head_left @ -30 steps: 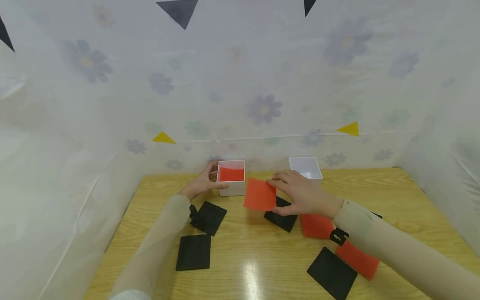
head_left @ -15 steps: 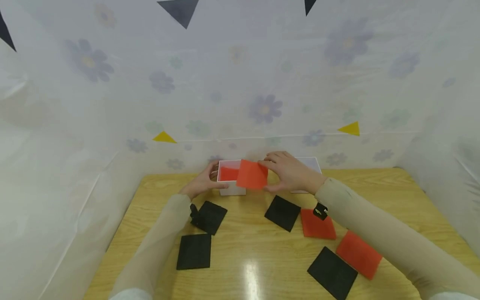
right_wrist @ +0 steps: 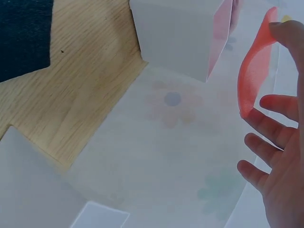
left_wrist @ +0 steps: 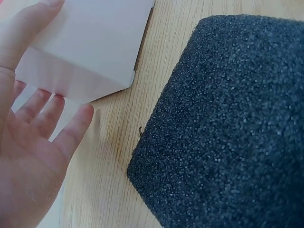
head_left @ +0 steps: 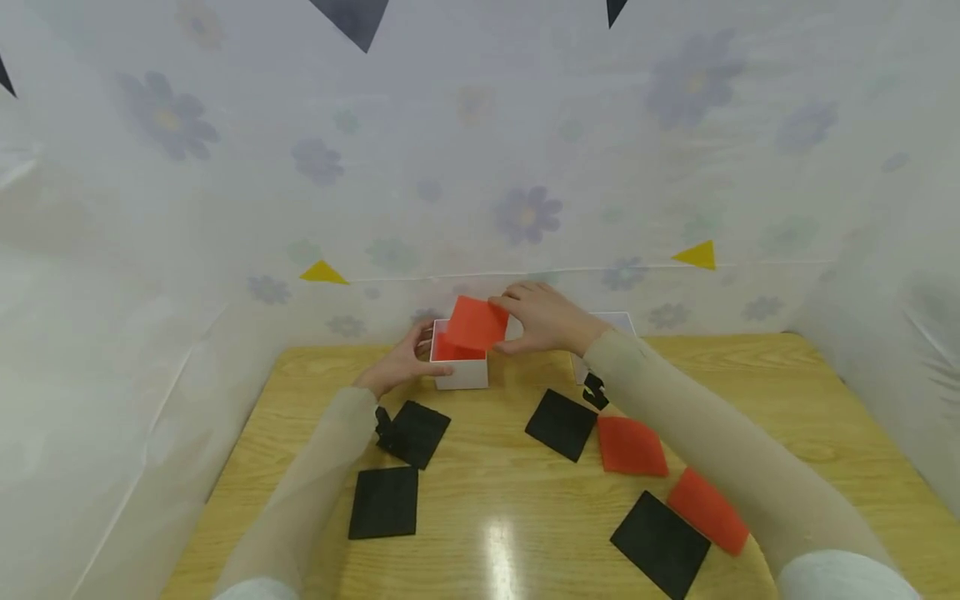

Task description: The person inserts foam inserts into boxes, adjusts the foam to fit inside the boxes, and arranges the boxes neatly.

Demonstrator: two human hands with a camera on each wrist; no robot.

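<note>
Four black squares (head_left: 561,425), three red (one held) (head_left: 476,323), two boxes (head_left: 462,375)

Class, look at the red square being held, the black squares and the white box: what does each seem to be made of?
Red square: probably soft foam sheet, matte; it bends between the fingers in the right wrist view.
Black square: likely foam or sponge, its surface grainy and speckled.
White box: seemingly thin card or plastic, smooth, with flat walls and crisp edges.

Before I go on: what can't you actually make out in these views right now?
- Head view: the right white box is mostly hidden behind the right hand and its sleeve; its contents cannot be seen.
- Head view: how many red squares lie in the left white box is hidden by the held red square.
- Left wrist view: the left hand is cut by the frame edge.
- Right wrist view: the red square shows edge-on only.
</note>
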